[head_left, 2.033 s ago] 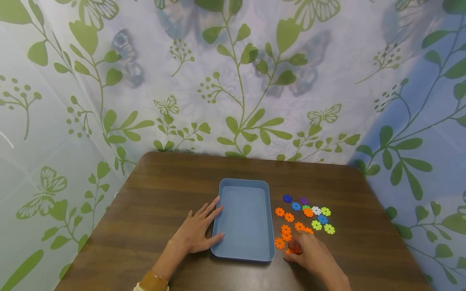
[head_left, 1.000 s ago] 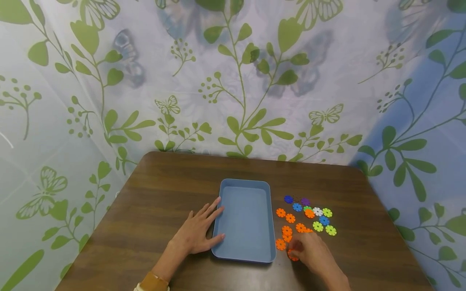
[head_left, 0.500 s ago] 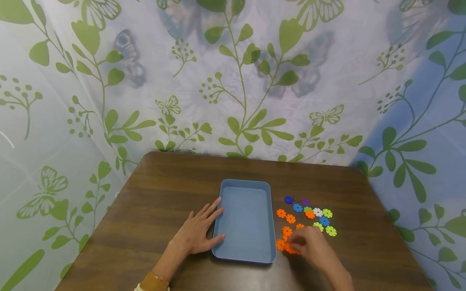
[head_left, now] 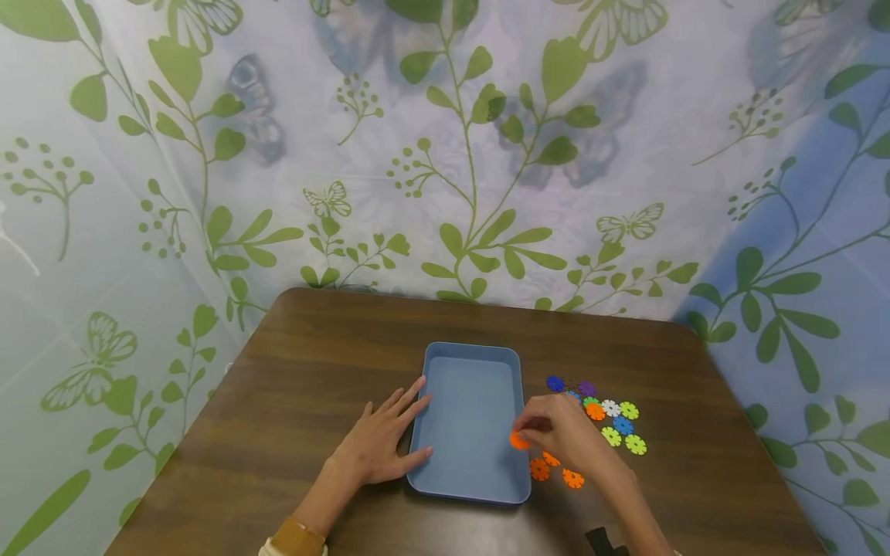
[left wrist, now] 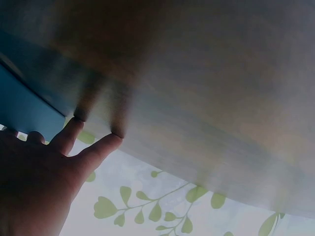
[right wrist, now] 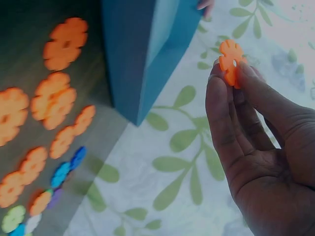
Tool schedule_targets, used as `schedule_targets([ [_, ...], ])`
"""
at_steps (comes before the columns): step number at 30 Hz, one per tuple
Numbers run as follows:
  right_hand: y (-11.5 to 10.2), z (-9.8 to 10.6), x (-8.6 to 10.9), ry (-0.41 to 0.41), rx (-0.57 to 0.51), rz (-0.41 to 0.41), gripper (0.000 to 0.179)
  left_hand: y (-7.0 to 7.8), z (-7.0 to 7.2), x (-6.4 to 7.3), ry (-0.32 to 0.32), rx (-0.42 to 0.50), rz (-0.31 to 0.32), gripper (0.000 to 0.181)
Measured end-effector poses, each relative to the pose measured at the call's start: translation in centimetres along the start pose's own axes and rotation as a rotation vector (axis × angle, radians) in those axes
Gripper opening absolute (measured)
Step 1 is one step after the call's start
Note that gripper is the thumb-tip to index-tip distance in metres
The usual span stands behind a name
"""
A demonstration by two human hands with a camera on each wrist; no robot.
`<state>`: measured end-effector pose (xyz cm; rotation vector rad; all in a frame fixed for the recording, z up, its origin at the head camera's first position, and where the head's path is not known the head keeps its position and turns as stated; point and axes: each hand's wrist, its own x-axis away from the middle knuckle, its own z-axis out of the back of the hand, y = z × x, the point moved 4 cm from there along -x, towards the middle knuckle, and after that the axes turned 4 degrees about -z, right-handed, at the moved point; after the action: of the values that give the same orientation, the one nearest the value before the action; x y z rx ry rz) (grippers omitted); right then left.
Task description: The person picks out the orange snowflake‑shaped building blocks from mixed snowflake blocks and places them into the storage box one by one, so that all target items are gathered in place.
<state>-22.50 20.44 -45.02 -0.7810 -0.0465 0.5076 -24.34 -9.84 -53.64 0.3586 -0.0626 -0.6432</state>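
Observation:
A shallow blue tray (head_left: 466, 425) stands on the wooden table. My left hand (head_left: 375, 444) rests at its left rim, fingers spread and the tips touching the edge. In the left wrist view that hand (left wrist: 42, 172) appears with the thumb apart, the tray (left wrist: 29, 103) beyond. Between thumb and fingers, my right hand (head_left: 566, 432) pinches an orange notched plastic disc (head_left: 518, 441) at the tray's right rim. The right wrist view shows the orange disc (right wrist: 230, 61) held up at the fingertips, away from the tray wall (right wrist: 128, 64).
Right of the tray lie loose discs: orange ones (head_left: 539, 469), yellow-green ones (head_left: 636, 445), a white one (head_left: 610, 408), blue ones (head_left: 623, 425) and a purple one (head_left: 587, 388). Some overlap. A leaf-patterned cloth (head_left: 389, 193) hangs behind the table (head_left: 334, 347).
My right hand was picking among the orange discs near the table's front; it has now lifted one and moved up-left to the tray's right rim. The left hand has stayed in place.

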Motion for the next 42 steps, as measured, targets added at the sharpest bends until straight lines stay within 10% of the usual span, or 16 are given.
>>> schedule_targets([
  [32,-4.5,-5.8,-8.0,-0.351,0.014,0.18,0.015,-0.1,0.1,0.1,-0.003,-0.012,0.004,0.086],
  [42,-4.4,-8.1,-9.6,-0.475,-0.055,0.098,0.015,-0.3,-0.1,0.0,-0.008,-0.014,0.009,0.086],
])
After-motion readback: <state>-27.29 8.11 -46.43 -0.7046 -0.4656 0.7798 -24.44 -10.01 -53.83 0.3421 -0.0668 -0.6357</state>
